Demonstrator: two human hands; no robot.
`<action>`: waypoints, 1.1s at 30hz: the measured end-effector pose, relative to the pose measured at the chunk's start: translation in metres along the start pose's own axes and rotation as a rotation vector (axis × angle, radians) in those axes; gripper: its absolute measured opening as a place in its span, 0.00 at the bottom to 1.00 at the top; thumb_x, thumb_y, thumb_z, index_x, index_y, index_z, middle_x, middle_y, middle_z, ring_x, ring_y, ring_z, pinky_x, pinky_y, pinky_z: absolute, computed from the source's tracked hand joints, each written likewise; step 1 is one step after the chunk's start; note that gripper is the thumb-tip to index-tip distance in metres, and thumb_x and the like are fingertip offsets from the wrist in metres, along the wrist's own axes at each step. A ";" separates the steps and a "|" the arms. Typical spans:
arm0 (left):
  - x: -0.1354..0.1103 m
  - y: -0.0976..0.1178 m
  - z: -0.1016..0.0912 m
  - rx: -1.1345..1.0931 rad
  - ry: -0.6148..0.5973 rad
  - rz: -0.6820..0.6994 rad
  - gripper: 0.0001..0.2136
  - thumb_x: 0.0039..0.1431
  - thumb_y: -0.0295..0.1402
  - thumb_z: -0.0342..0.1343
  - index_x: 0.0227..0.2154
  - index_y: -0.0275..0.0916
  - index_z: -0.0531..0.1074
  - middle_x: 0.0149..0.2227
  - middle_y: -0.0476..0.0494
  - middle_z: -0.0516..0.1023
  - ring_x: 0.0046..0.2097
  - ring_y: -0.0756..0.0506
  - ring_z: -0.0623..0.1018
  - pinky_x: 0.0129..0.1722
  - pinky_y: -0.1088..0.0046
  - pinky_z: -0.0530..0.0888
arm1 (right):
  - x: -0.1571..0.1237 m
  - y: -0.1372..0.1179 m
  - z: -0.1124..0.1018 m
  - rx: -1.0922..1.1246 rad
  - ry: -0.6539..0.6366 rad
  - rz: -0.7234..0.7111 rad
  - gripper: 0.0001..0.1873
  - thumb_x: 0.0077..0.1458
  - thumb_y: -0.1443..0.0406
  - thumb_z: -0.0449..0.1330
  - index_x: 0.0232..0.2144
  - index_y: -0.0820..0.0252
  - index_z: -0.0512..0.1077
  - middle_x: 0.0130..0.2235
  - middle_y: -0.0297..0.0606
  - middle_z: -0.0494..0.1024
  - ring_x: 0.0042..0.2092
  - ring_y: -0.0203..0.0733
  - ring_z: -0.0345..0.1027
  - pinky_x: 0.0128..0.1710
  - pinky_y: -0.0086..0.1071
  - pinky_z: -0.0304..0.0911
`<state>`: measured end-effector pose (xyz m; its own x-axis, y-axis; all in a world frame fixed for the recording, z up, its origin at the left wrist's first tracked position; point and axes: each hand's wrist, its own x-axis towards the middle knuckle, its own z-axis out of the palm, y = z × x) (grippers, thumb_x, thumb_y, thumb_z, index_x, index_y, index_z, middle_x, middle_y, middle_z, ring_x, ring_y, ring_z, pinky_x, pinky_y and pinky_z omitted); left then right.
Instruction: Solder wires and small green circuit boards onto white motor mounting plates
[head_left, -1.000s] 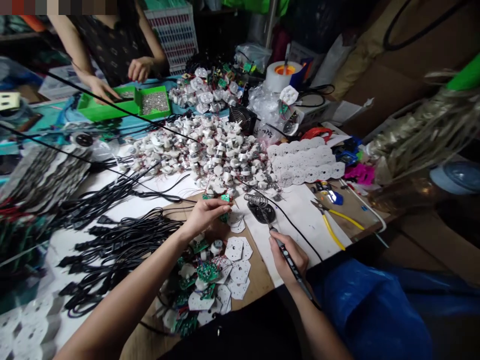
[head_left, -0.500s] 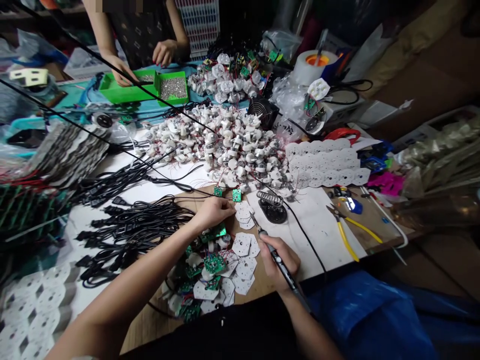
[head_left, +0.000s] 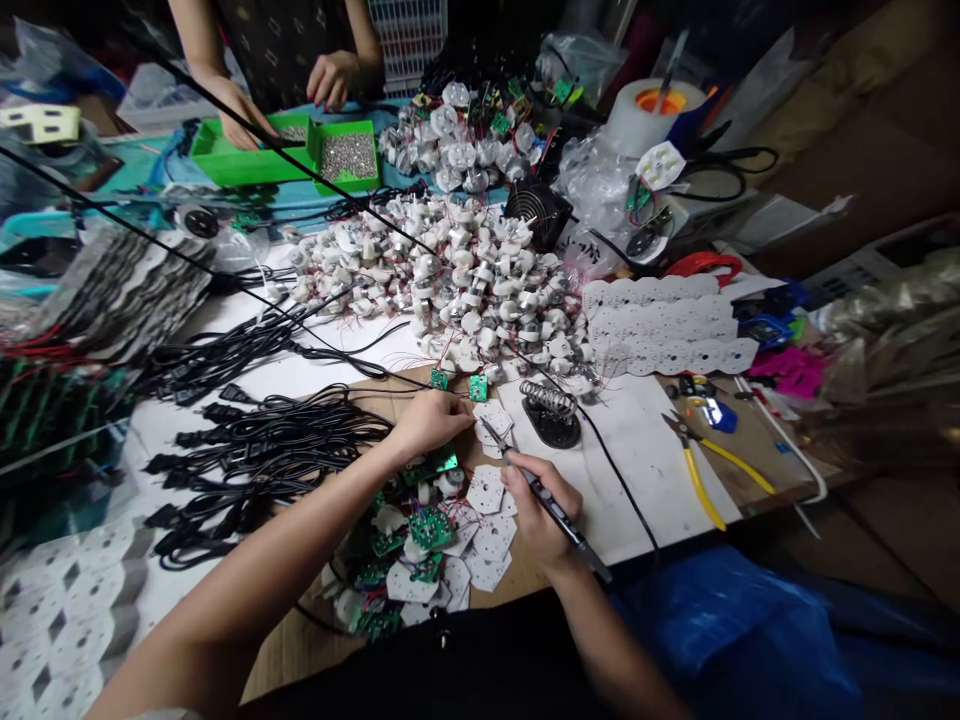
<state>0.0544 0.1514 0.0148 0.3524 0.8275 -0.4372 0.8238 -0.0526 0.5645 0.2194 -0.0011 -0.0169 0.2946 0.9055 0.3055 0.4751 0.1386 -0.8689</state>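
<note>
A soldering iron is held like a pen in my right hand. Its tip lies over a small white circuit board on the brown work surface. My left hand is at that board's left edge, its fingers pressed together; what they pinch is hidden. Two small green circuit boards sit just beyond, one of them close to my left fingertips. Nearer to me lie several more white boards, overlapping, beside green boards with wires. To the right stands the iron holder with its coiled spring.
Black power cords lie left, and a heap of white parts fills the middle. Yellow-handled cutters and white panels are at right. Across the table, another person's hand is in a green tray.
My right hand has shifted left, bringing the soldering iron's tip from the board's right edge to over the board. My left hand stays nearly in place. The view has shifted slightly.
</note>
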 end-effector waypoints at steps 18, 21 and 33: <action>-0.002 0.002 0.003 0.018 0.057 -0.007 0.08 0.52 0.33 0.57 0.23 0.36 0.78 0.21 0.48 0.72 0.26 0.49 0.68 0.26 0.74 0.60 | 0.000 0.001 0.002 -0.038 -0.017 -0.028 0.07 0.64 0.66 0.61 0.43 0.56 0.78 0.33 0.37 0.85 0.33 0.42 0.82 0.35 0.32 0.78; -0.001 0.001 0.004 0.019 0.042 -0.010 0.08 0.53 0.33 0.57 0.23 0.36 0.78 0.21 0.48 0.73 0.26 0.49 0.68 0.27 0.74 0.60 | 0.000 0.000 0.002 -0.083 -0.020 -0.087 0.07 0.63 0.67 0.62 0.43 0.56 0.78 0.36 0.38 0.85 0.34 0.41 0.82 0.38 0.32 0.78; -0.003 0.004 0.004 0.009 0.054 -0.013 0.08 0.52 0.32 0.57 0.22 0.37 0.77 0.21 0.48 0.72 0.26 0.49 0.68 0.27 0.74 0.60 | -0.004 0.002 0.000 -0.044 0.032 -0.147 0.10 0.63 0.70 0.61 0.46 0.56 0.77 0.35 0.37 0.84 0.34 0.40 0.81 0.36 0.31 0.78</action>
<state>0.0582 0.1467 0.0155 0.3170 0.8571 -0.4060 0.8322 -0.0461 0.5526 0.2195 -0.0044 -0.0195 0.2451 0.8635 0.4409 0.5509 0.2502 -0.7962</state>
